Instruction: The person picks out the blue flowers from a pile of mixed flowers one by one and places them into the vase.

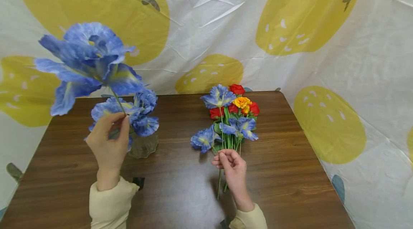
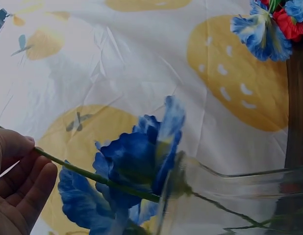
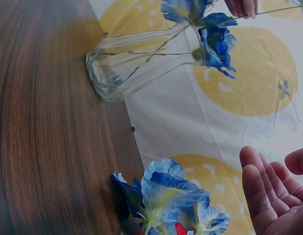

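My left hand [image 1: 109, 143] pinches the thin green stem [image 2: 78, 169] of a large blue iris [image 1: 87, 60] and holds the bloom high above the table's left side. In the left wrist view the stem runs down into the mouth of a clear glass vase [image 1: 145, 146] that stands just right of the hand with blue flowers [image 1: 142, 112] in it. My right hand [image 1: 230, 166] rests, fingers loosely curled, over the stems of a bunch [image 1: 230, 118] of blue, red and orange flowers lying on the table. The right wrist view shows its fingers [image 3: 262, 191] and thumb apart with nothing between them.
The dark wooden table [image 1: 290, 171] stands against a white cloth with big yellow shapes [image 1: 306, 10] that hangs behind and on both sides. Bare wood lies right of the bunch and along the front edge.
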Tool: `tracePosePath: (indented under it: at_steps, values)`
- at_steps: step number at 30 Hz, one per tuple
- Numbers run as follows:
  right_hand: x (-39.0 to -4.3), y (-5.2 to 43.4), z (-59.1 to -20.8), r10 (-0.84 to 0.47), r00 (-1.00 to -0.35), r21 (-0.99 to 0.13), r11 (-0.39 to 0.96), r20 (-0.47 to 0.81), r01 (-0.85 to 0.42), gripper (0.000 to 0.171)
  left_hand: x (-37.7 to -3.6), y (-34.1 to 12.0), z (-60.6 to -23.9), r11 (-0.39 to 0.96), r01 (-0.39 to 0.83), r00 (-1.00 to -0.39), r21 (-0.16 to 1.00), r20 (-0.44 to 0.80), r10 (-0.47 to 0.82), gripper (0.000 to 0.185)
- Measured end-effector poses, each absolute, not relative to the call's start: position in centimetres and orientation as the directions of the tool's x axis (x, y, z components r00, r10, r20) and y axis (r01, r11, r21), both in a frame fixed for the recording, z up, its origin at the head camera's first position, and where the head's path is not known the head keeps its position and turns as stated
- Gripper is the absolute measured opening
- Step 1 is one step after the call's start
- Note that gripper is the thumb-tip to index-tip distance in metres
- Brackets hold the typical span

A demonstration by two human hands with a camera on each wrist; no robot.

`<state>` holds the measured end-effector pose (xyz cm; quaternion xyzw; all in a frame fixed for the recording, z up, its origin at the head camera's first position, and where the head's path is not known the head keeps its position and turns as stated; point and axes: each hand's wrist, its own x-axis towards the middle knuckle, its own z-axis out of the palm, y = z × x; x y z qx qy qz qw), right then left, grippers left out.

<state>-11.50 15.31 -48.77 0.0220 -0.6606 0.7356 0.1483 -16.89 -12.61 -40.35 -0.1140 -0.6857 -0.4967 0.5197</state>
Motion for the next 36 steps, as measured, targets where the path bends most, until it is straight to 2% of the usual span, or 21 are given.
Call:
tracePosePath:
  at_steps: [8,17,22,28,33,36]
  values:
    - [-11.4,15.4,-48.8,0.183,-0.959,-0.967,-0.1,0.216,-0.236,0.016,-17.1,-12.8,-41.1,0.502,0.621,-0.505,0.602,0.797,-0.331,0.008]
    - [-11.3,15.4,-49.2,0.177,-0.96,-0.965,-0.106,0.219,-0.24,0.016,-17.4,-13.2,-41.8,0.644,0.545,-0.476,0.538,0.83,-0.291,0.012]
    - [-11.2,15.4,-49.3,0.174,-0.96,-0.967,-0.096,0.218,-0.237,0.016,-17.6,-13.0,-41.8,0.632,0.556,-0.489,0.539,0.827,-0.276,0.012]
    - [-11.2,15.5,-49.3,0.17,-0.959,-0.964,-0.095,0.228,-0.246,0.016,-17.8,-13.0,-42.0,0.662,0.516,-0.483,0.543,0.823,-0.299,0.011]
    - [-11.1,15.6,-49.3,0.175,-0.958,-0.964,-0.097,0.228,-0.247,0.016,-17.7,-13.2,-42.4,0.654,0.507,-0.511,0.562,0.807,-0.296,0.01]
    - [-11.1,15.6,-49.3,0.179,-0.961,-0.968,-0.099,0.211,-0.231,0.016,-17.5,-13.3,-42.6,0.677,0.46,-0.536,0.574,0.788,-0.304,0.012]
